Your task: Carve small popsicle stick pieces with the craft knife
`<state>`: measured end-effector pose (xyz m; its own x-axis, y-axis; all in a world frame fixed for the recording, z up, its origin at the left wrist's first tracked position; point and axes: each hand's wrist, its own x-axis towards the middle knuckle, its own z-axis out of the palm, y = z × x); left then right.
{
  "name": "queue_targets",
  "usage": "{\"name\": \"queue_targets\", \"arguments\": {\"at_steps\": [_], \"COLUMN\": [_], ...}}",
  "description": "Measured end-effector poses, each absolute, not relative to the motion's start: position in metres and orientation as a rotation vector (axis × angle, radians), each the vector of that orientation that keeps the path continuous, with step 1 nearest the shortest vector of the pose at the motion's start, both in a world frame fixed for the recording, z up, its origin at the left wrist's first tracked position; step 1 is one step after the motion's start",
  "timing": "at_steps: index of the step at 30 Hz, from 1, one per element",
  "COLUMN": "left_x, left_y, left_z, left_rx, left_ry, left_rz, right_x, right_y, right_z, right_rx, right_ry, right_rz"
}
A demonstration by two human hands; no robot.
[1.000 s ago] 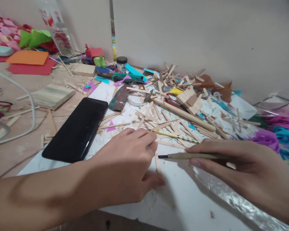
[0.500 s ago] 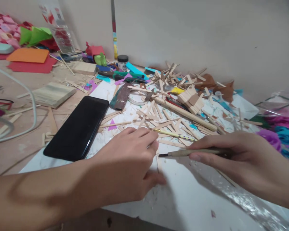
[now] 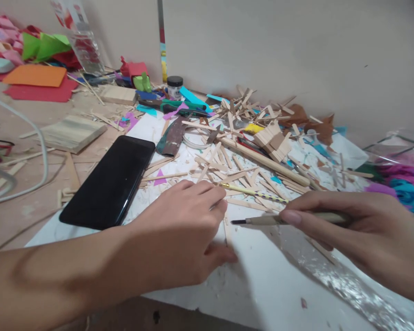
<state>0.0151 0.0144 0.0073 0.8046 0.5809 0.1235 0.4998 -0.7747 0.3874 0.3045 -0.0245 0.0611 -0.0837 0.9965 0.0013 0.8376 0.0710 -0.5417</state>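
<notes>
A right hand (image 3: 362,232) grips a slim, beige-handled, dark-tipped tool (image 3: 264,221) just beside a thin, pale wooden strip (image 3: 227,235) on a flat white board (image 3: 283,289), where the curled left hand's (image 3: 189,223) hold is unclear; clean work likely calls for firm bracing and light strokes.

Head camera looks forward-down, near left hand (image 3: 191,232) and right hand (image 3: 364,234).

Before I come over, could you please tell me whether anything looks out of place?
The wooden sticks beyond the left hand lie strewn at many angles, mixed with coloured scraps, so they look spilled rather than sorted.
</notes>
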Motion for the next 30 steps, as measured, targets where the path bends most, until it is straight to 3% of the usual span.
{"name": "queue_targets", "arguments": {"at_steps": [5,30], "left_x": [0.015,0.014], "left_y": [0.014,0.013], "left_z": [0.007,0.004], "left_rx": [2.660,2.681], "left_ry": [0.808,0.778], "left_rz": [0.366,0.381], "right_x": [0.295,0.296], "right_y": [-0.020,-0.028], "right_z": [0.068,0.066], "right_rx": [-1.876,-1.665], "right_ry": [-1.942,-2.190], "right_rz": [0.670,0.391]}}
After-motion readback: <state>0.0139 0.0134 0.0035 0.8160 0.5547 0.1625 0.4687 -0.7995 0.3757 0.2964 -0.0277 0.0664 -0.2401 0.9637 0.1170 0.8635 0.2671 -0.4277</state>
